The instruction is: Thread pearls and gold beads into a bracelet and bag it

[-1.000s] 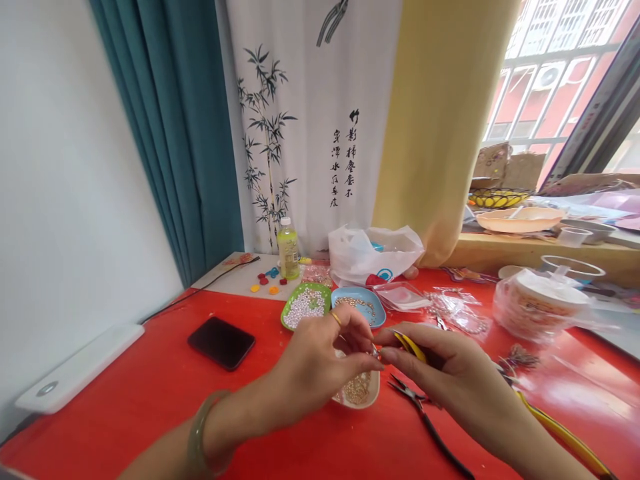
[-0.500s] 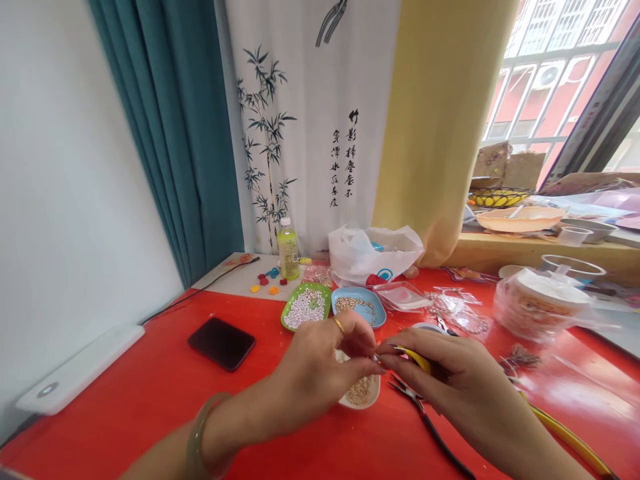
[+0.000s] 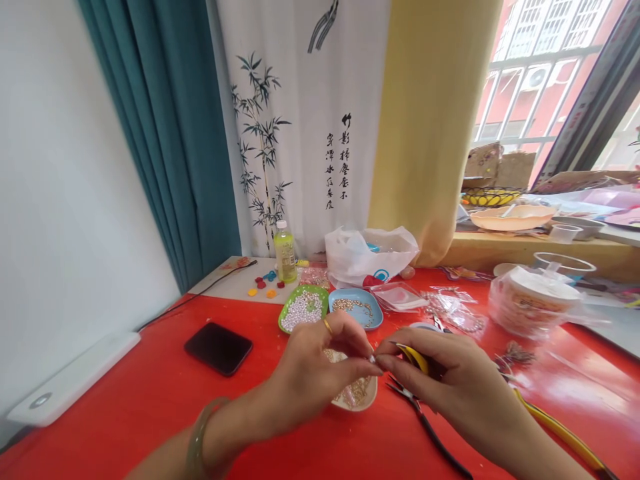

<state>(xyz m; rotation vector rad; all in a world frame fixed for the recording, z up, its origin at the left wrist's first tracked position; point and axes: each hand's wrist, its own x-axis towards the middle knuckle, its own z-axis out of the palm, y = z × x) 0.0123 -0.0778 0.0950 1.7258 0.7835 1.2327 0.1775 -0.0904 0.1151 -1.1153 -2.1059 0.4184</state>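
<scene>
Thumb and forefinger of my left hand [image 3: 320, 360] are pinched on a small white bead [image 3: 372, 359], held over a cream dish [image 3: 369, 399] of small gold and clear pieces. Right at the bead, the fingertips of my right hand [image 3: 440, 373] meet those of the left. A yellow-handled tool [image 3: 416, 358] is tucked in my right hand; its working end is hidden. Below lie pliers with dark handles [image 3: 425, 420] on the red table. Just beyond my hands are a green dish [image 3: 283, 321] of white beads and a blue dish [image 3: 357, 322] of gold beads.
A black phone [image 3: 219, 348] lies to the left, near a white power strip [image 3: 75, 380]. Behind the dishes stand a bottle [image 3: 286, 253] and a white plastic bag [image 3: 350, 260]. To the right are a wrapped tub [image 3: 533, 303] and a yellow handle [image 3: 563, 430].
The view has shifted slightly. My hands stay together over the cream dish with the bead at their fingertips; more of the dish's contents shows below my left hand.
</scene>
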